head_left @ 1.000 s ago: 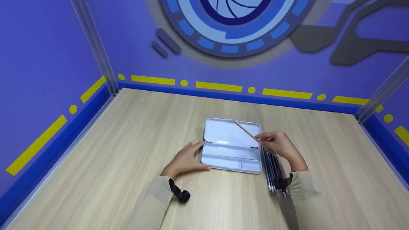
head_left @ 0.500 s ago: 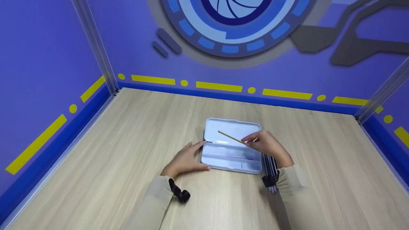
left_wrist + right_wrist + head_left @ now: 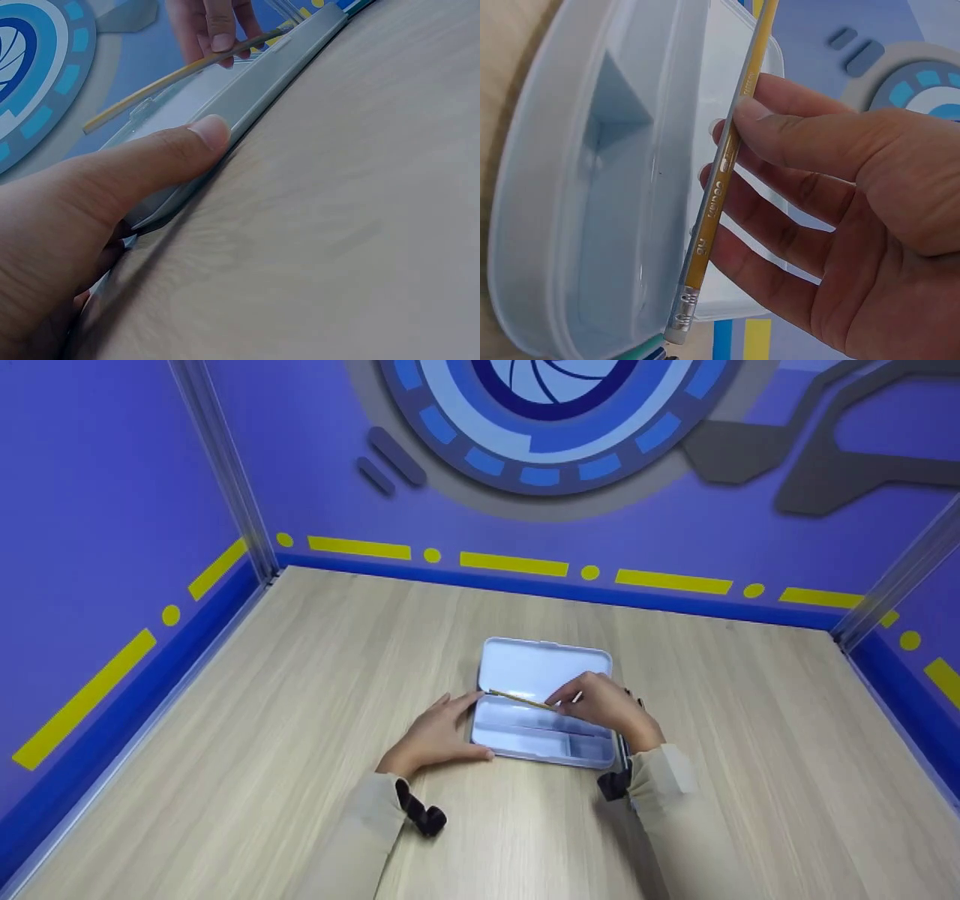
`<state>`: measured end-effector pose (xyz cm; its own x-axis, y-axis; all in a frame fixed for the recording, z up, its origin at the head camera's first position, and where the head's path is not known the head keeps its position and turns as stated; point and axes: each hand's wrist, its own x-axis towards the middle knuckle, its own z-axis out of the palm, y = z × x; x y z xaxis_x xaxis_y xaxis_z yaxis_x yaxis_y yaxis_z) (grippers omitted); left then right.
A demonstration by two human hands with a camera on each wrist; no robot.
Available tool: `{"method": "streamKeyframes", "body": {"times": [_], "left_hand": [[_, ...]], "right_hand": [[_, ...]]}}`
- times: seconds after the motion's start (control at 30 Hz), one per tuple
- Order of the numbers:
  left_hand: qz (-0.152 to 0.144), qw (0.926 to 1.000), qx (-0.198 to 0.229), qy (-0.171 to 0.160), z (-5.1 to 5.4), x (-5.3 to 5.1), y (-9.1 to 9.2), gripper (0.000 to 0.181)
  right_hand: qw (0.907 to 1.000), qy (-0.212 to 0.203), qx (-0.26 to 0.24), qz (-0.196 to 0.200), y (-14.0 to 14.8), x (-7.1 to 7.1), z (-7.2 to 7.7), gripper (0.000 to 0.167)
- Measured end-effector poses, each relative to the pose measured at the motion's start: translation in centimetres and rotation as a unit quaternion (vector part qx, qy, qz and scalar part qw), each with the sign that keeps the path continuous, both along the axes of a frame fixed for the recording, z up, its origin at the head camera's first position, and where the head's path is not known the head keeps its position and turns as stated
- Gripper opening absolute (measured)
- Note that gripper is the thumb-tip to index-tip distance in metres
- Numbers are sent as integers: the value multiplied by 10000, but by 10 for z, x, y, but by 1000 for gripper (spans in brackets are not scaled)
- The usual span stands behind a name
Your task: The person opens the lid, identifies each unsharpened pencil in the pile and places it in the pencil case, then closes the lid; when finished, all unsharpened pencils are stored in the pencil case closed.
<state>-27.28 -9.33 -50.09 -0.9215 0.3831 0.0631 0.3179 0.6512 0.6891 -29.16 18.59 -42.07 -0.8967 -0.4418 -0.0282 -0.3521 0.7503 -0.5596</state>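
- Pinched between the thumb and fingertips of the right hand [image 3: 604,706], a yellow pencil [image 3: 521,700] slants above the hinge side of an open white pencil case [image 3: 517,717]; thumb presses one side, fingers the other.
- Left hand [image 3: 442,739] grips the case's left end, thumb along the near wall, index fingertip at the hinge corner.
- Edges: raised, rounded rims run round both lid [image 3: 532,661] and tray [image 3: 517,744]; a short divider [image 3: 622,101] marks off a small compartment at the tray's right front.
- Room: pale wood-grain table [image 3: 300,720] spreads well out to the left and beyond the lid, as far as the blue walls [image 3: 112,510]; rightward, dark slender pencils [image 3: 623,751] lie just beside the case, mostly hidden by the right forearm [image 3: 675,795].
- Writing: letters run along the barrel, with what looks like "HB" near the metal ferrule [image 3: 682,307]; the rest is too blurred to read.
- Pencil against grip: its eraser end [image 3: 676,335] pokes out past the right fingers, while the longer part reaches left, ending near the left index fingertip.
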Motion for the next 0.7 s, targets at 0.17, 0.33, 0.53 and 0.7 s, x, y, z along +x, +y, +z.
{"method": "streamKeyframes", "body": {"times": [0.17, 0.33, 0.53, 0.7], "left_hand": [[4, 10000, -4, -9, 1, 0, 0, 104], [-19, 10000, -8, 2, 1, 0, 0, 105], [8, 10000, -16, 9, 0, -1, -1, 105], [-36, 10000, 5, 38, 0, -1, 0, 102]], "right_hand": [[9999, -107, 92, 73, -7, 0, -2, 20], [9996, -223, 195, 44, -11, 1, -3, 22], [9996, -230, 165, 90, -13, 2, -6, 23], [9991, -362, 161, -114, -13, 2, -8, 22]]}}
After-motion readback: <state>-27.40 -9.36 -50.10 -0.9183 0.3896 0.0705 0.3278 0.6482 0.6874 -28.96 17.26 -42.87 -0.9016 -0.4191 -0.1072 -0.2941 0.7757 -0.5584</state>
